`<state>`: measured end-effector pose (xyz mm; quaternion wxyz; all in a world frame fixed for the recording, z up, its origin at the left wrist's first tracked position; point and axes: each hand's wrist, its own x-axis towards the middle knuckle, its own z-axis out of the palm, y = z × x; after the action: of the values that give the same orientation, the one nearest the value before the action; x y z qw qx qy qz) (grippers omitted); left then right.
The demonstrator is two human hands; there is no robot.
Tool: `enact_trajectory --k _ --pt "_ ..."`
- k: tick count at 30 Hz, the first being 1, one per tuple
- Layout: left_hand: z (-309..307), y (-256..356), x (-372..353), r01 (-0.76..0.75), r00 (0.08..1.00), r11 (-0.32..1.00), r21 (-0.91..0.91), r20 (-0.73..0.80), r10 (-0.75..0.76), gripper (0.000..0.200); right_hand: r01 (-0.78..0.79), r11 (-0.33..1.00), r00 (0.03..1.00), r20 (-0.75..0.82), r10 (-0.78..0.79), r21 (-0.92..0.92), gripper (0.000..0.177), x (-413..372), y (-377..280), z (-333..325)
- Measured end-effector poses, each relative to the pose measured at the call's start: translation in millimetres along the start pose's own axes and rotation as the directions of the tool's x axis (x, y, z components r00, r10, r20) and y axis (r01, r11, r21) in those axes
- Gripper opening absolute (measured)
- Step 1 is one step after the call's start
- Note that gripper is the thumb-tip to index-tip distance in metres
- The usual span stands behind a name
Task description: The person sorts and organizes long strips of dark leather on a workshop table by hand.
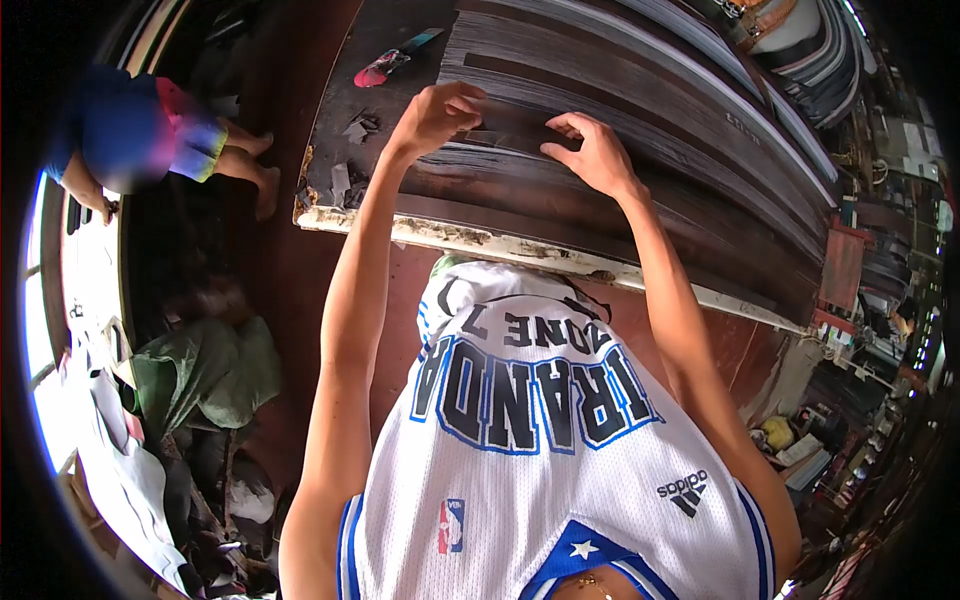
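Observation:
Over a wide stack of long, dark, thin strips (620, 95), my two hands are held a short way apart. The fingers of my left hand (440, 118) are curled, and they seem to close on the end of a dark strip (515, 139); the exact contact is hard to see. My right hand (594, 154) is above the right part of that strip, thumb and fingers apart, with nothing visible between them. Beyond my left hand lies a narrow tool (384, 67) with a pinkish-red handle and a teal end, on the dark tabletop.
Dark scraps (345, 185) lie at the table's left corner, and the worn pale table edge (480, 238) runs before me. Another person (150, 130) is at the far left. A green cloth bundle (208, 370) sits lower left; coiled strips (815, 60) stand upper right; clutter fills the right.

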<state>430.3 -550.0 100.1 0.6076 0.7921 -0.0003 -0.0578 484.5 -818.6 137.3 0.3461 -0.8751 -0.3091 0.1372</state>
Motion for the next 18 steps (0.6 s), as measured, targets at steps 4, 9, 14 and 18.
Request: enact_trajectory --k 4,9,14,18 --pt "3.6 6.6 0.8 0.112 0.993 0.987 0.113 -0.060 -0.106 0.029 0.020 0.999 0.998 -0.059 -0.018 0.034 0.035 -5.2 -0.7 -1.4" --pt "6.9 -10.0 -7.0 0.057 0.991 0.988 -0.146 -0.113 -0.073 0.020 0.096 0.995 0.992 -0.082 -0.093 0.030 0.035 -12.2 -1.5 4.9" --pt "9.7 -0.5 -24.1 0.148 0.962 0.957 -0.250 -0.189 -0.198 0.019 0.081 0.981 0.996 -0.026 -0.087 -0.174 0.036 -17.0 -4.3 11.2" --pt "21.1 -7.1 -24.5 0.197 0.949 0.973 -0.124 -0.225 -0.221 0.018 0.073 0.969 0.997 0.007 -0.073 -0.236 0.035 -20.0 1.3 13.9"
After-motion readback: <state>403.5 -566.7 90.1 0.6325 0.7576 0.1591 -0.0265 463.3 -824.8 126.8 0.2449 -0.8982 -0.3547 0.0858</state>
